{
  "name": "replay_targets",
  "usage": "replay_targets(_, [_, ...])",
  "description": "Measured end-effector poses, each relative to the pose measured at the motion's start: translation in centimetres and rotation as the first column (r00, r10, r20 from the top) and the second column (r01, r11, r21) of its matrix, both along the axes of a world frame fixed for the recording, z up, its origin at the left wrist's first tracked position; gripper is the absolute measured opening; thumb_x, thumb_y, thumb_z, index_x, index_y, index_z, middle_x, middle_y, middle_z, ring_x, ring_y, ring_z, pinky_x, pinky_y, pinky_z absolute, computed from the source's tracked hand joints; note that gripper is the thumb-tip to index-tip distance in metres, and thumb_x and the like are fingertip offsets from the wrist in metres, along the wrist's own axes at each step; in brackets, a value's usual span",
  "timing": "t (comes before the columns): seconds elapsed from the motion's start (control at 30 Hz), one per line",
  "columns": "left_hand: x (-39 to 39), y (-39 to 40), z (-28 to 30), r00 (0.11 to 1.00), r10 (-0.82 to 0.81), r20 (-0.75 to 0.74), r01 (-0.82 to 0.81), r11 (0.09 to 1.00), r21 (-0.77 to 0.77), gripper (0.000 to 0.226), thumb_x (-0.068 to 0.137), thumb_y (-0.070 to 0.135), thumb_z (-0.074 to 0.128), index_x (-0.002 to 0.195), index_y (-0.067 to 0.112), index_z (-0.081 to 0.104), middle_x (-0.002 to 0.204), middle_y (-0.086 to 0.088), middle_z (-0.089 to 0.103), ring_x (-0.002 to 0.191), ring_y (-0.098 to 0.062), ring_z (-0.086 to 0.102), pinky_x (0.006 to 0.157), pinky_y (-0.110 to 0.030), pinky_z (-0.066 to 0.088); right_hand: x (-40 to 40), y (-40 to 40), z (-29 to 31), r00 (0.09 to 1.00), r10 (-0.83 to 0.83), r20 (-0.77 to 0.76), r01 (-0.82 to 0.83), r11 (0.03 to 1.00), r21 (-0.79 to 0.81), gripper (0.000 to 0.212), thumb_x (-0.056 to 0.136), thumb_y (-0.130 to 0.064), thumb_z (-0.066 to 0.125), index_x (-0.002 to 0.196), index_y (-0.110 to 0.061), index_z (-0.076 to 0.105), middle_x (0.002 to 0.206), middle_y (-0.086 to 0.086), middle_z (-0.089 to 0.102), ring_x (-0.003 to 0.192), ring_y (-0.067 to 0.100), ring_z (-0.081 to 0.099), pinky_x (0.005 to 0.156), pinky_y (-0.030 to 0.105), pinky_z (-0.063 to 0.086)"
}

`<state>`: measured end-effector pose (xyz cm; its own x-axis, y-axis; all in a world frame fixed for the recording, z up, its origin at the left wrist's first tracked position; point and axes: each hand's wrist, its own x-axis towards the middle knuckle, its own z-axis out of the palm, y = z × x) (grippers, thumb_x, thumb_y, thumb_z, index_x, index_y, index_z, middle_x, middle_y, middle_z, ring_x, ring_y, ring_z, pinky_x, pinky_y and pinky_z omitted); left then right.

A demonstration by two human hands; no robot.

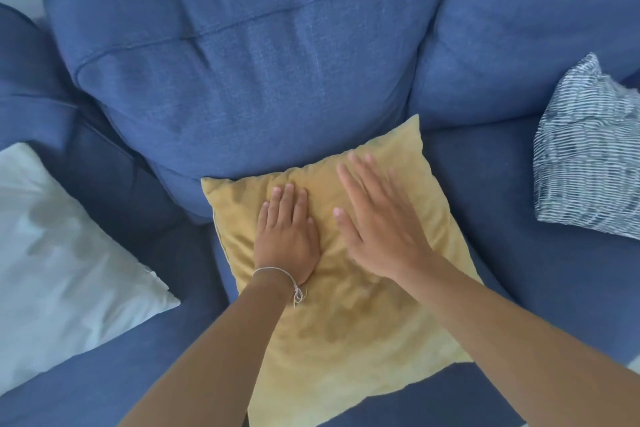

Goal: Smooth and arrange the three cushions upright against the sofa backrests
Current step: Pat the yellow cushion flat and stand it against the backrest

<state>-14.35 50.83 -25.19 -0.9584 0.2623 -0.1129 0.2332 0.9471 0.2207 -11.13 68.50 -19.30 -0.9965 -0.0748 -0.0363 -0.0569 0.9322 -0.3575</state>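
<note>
A yellow cushion (349, 333) lies flat on the blue sofa seat, its far corner touching the backrest (242, 80). My left hand (285, 236) presses flat on the cushion's upper left part, fingers together, a thin string bracelet at the wrist. My right hand (377, 218) is spread flat over the cushion's upper right part and looks motion-blurred. A white cushion (59, 260) lies on the seat at the left. A cushion with a blue-and-white striped pattern (585, 159) leans at the right edge.
A second backrest cushion (526, 28) stands to the right of the first. The sofa's left arm (20, 80) rises behind the white cushion. Bare blue seat (502, 201) shows between the yellow and the patterned cushion.
</note>
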Motion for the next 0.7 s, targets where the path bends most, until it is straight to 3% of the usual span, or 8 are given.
replay_targets(0.03, [0.0, 0.0, 0.1, 1.000, -0.009, -0.012, 0.009, 1.000, 0.013, 0.061, 0.103, 0.038, 0.022, 0.159, 0.015, 0.028, 0.168, -0.008, 0.021, 0.157, -0.027, 0.012, 0.128, -0.043, 0.009, -0.2, 0.6, -0.4, 0.998, 0.038, -0.045, -0.037, 0.999, 0.023, 0.065, 0.105, -0.045, 0.020, 0.163, -0.017, 0.013, 0.172, 0.005, 0.006, 0.160, 0.024, 0.000, 0.129, 0.046, 0.000])
replay_targets(0.07, [0.2, 0.0, 0.2, 1.000, -0.010, -0.011, 0.011, 1.000, 0.025, 0.061, 0.104, 0.040, 0.022, 0.160, 0.016, 0.026, 0.169, -0.007, 0.019, 0.158, -0.027, 0.010, 0.128, -0.042, 0.007, -0.1, 1.5, -1.4, 0.997, 0.073, 0.032, -0.075, 0.994, 0.081, 0.064, 0.106, -0.047, 0.014, 0.163, -0.020, 0.004, 0.173, 0.003, 0.000, 0.159, 0.022, -0.006, 0.129, 0.044, -0.004])
replay_targets(0.13, [0.8, -0.3, 0.2, 0.999, -0.008, 0.041, 0.008, 1.000, 0.004, 0.064, 0.103, 0.044, 0.019, 0.161, 0.018, 0.020, 0.170, -0.005, 0.013, 0.158, -0.025, 0.005, 0.128, -0.040, 0.001, 1.0, 2.6, -4.7, 0.933, 0.050, 0.357, -0.133, 0.968, 0.211, 0.068, 0.100, -0.056, -0.007, 0.160, -0.025, -0.015, 0.172, -0.002, -0.013, 0.157, 0.014, -0.018, 0.128, 0.042, -0.010])
replay_targets(0.17, [1.1, -0.4, 0.0, 0.998, 0.011, 0.056, -0.010, 1.000, -0.007, 0.066, 0.102, 0.046, 0.017, 0.162, 0.018, 0.017, 0.171, -0.004, 0.011, 0.158, -0.025, 0.003, 0.128, -0.040, 0.000, 0.8, 2.9, -5.8, 0.910, 0.013, 0.415, -0.115, 0.968, 0.223, 0.069, 0.099, -0.058, -0.008, 0.160, -0.027, -0.017, 0.171, -0.005, -0.017, 0.156, 0.013, -0.020, 0.128, 0.042, -0.012])
replay_targets(0.47, [0.0, -2.0, 0.8, 0.995, 0.051, 0.081, -0.056, 0.997, 0.052, 0.067, 0.100, 0.045, 0.014, 0.162, 0.020, 0.020, 0.170, -0.005, 0.013, 0.158, -0.024, 0.005, 0.128, -0.039, 0.000, -1.2, 1.7, -3.4, 0.973, -0.013, 0.232, -0.024, 0.988, 0.154, 0.077, 0.094, -0.057, 0.002, 0.164, -0.026, 0.007, 0.173, -0.003, -0.001, 0.159, 0.019, -0.007, 0.129, 0.047, -0.005])
replay_targets(0.6, [-2.5, -3.6, 0.6, 0.988, 0.150, 0.043, -0.155, 0.979, 0.134, 0.067, 0.096, 0.047, 0.016, 0.158, 0.027, 0.030, 0.169, -0.006, 0.020, 0.157, -0.026, 0.010, 0.128, -0.043, 0.006, -4.9, 2.1, -3.6, 0.979, 0.067, 0.193, -0.101, 0.980, 0.171, 0.072, 0.095, -0.061, 0.000, 0.162, -0.035, 0.010, 0.173, -0.005, 0.001, 0.159, 0.016, -0.007, 0.128, 0.049, -0.005])
replay_targets(0.63, [-3.6, -4.7, 0.3, 0.977, 0.210, 0.036, -0.213, 0.968, 0.134, 0.065, 0.098, 0.049, 0.018, 0.158, 0.027, 0.030, 0.169, -0.006, 0.020, 0.157, -0.027, 0.010, 0.127, -0.045, 0.008, -5.9, 3.1, -4.3, 0.978, 0.030, 0.206, -0.069, 0.981, 0.183, 0.071, 0.096, -0.063, 0.002, 0.162, -0.036, 0.012, 0.173, -0.005, 0.003, 0.159, 0.016, -0.007, 0.128, 0.049, -0.004])
replay_targets(0.7, [-5.2, -6.7, 0.0, 0.938, 0.338, 0.076, -0.346, 0.930, 0.125, 0.063, 0.102, 0.051, 0.026, 0.159, 0.024, 0.026, 0.169, -0.005, 0.017, 0.157, -0.027, 0.010, 0.126, -0.048, 0.013, -7.6, 5.4, -5.2, 0.957, -0.245, 0.157, 0.223, 0.964, 0.144, 0.066, 0.101, -0.059, 0.016, 0.160, -0.031, 0.021, 0.171, 0.000, 0.017, 0.159, 0.023, 0.006, 0.127, 0.053, 0.005])
